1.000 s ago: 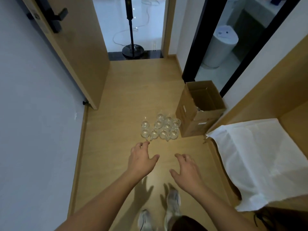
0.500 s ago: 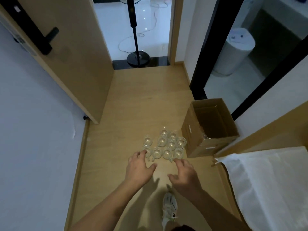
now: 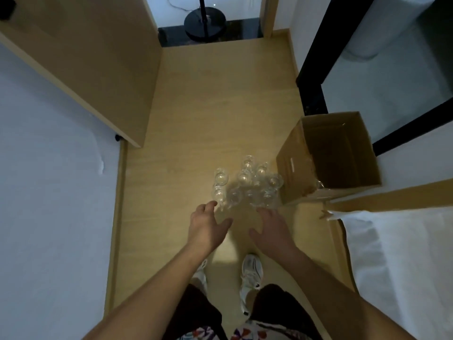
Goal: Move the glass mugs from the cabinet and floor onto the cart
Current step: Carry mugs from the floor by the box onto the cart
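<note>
Several glass mugs (image 3: 245,184) stand clustered on the floor (image 3: 196,119) beside a cardboard box (image 3: 328,155); left hand (image 3: 208,229) and right hand (image 3: 272,229) reach down, fingers spread wide, holding nothing, probably to take two together.

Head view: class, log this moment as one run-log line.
phase: reaching | left hand: open, empty | right hand: open, empty | glass mugs: clustered on floor beside cardboard box
</note>
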`<act>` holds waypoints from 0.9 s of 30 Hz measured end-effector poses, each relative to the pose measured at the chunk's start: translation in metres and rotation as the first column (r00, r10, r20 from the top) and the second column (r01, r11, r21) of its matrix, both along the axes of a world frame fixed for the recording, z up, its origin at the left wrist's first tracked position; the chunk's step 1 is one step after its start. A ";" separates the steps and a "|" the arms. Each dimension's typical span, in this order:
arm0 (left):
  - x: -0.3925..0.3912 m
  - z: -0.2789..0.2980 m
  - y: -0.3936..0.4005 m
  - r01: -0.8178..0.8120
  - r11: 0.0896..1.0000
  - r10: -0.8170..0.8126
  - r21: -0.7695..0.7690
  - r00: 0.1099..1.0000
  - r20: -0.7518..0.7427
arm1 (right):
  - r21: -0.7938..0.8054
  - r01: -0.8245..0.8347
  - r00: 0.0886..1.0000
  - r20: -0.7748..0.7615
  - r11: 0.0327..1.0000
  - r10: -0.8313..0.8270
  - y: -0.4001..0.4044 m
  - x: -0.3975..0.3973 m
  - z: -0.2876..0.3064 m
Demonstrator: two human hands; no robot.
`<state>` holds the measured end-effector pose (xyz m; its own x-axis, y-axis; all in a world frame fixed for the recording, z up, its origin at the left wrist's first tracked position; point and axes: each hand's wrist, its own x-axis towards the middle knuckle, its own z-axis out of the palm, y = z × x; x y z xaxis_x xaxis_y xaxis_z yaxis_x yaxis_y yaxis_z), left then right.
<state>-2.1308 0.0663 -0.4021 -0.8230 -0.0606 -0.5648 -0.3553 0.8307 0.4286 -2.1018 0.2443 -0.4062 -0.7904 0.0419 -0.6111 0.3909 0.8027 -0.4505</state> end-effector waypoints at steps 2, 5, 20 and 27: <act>-0.011 -0.022 -0.005 -0.010 1.000 0.009 0.019 1.000 0.026 | -0.018 0.029 0.999 0.022 0.999 -0.029 -0.006 -0.010 -0.017; -0.027 -0.069 -0.014 -0.056 0.998 0.053 0.041 0.996 0.073 | -0.055 0.118 0.992 0.044 0.992 -0.115 -0.016 -0.025 -0.058; -0.050 -0.426 -0.034 -0.490 0.860 0.424 0.138 0.840 0.340 | -0.181 0.657 0.735 0.373 0.732 -0.567 -0.075 -0.072 -0.430; -0.075 -0.554 -0.015 -0.747 0.584 0.548 0.318 0.651 0.525 | -0.239 0.923 0.383 0.620 0.301 -0.685 -0.102 -0.103 -0.565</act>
